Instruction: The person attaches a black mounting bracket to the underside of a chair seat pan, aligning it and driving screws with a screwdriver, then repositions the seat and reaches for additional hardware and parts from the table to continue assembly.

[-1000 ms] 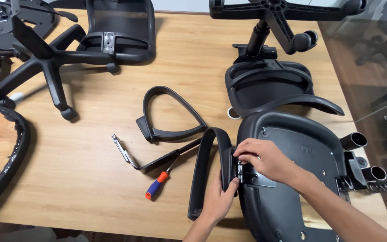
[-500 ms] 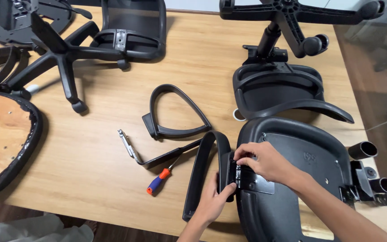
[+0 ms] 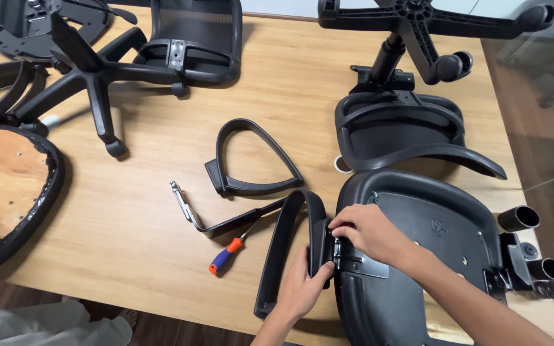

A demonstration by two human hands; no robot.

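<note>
Both hands (image 3: 328, 263) grip armrest (image 3: 290, 250) | against seat (image 3: 431, 224) edge | screwdriver (image 3: 226, 255) near

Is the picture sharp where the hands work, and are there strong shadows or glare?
Head view: sharp at the left hand and right hand on the black armrest; soft, even light; mild shadows beside the chair base on the wooden table; pale reflections on the glossy floor at right; edges slightly stretched.

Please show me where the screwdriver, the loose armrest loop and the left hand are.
screwdriver (image 3: 224, 255), head view, on its handle.
loose armrest loop (image 3: 270, 143), head view, on its curved top.
left hand (image 3: 302, 289), head view, on its back.
</note>
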